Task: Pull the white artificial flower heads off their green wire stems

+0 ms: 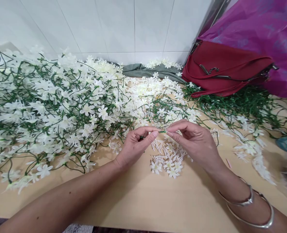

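Note:
Thumb and forefinger of my left hand point(140, 142) pinch one end of a short green stem point(162, 131). The fingertips of my right hand point(194, 140) close on its other end, so the stem spans the small gap between both hands. Any part of it inside the fingers is hidden. Just beneath my hands lies a small heap of loose white artificial flowers point(174, 170) with thin white stamens point(159, 150). Behind my fingers are green wire stems point(165, 105) tangled among more white blossoms.
A large pile of white flowers on green stems point(61, 100) covers the table's left side. At right, a red handbag point(226, 68) leans on green stems point(245, 103), beside a purple plastic bag point(262, 35). Grey cloth point(143, 69) lies along the tiled wall point(119, 26).

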`<action>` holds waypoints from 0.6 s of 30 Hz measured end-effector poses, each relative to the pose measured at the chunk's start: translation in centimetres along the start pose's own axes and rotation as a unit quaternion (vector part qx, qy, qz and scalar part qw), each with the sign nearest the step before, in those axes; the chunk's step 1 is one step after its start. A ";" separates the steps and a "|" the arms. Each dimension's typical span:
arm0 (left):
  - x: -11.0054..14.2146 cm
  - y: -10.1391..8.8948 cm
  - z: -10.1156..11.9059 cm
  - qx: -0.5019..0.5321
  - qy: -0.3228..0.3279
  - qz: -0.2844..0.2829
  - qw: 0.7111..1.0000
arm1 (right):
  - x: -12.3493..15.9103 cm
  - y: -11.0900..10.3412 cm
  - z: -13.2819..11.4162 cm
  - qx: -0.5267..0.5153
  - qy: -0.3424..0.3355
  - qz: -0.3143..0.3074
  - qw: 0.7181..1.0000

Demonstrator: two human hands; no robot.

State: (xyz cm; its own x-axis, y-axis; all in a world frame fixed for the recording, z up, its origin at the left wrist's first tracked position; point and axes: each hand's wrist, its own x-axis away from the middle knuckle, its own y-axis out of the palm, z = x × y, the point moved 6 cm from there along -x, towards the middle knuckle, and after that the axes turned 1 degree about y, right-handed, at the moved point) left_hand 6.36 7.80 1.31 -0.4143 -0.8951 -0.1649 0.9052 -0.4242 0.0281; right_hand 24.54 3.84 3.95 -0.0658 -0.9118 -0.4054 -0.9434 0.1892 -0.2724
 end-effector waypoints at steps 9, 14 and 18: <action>-0.4 -0.7 -0.6 0.086 0.023 0.043 0.995 | -0.4 -1.3 1.7 0.081 0.040 0.052 0.995; -0.2 0.2 0.7 -0.180 0.167 0.016 0.969 | -0.8 -2.4 1.8 0.065 0.046 0.102 0.992; -0.7 2.3 0.8 -0.321 0.241 -0.037 0.915 | -1.0 -2.7 2.5 0.068 0.048 0.107 0.991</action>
State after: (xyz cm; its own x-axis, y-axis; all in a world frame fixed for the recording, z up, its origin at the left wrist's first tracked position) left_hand 8.68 7.32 2.27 -0.5274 -0.6370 -0.5622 0.8093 -0.1755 -0.5605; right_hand 27.94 5.20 2.91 -0.2961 -0.8753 -0.3824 -0.8529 0.4225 -0.3067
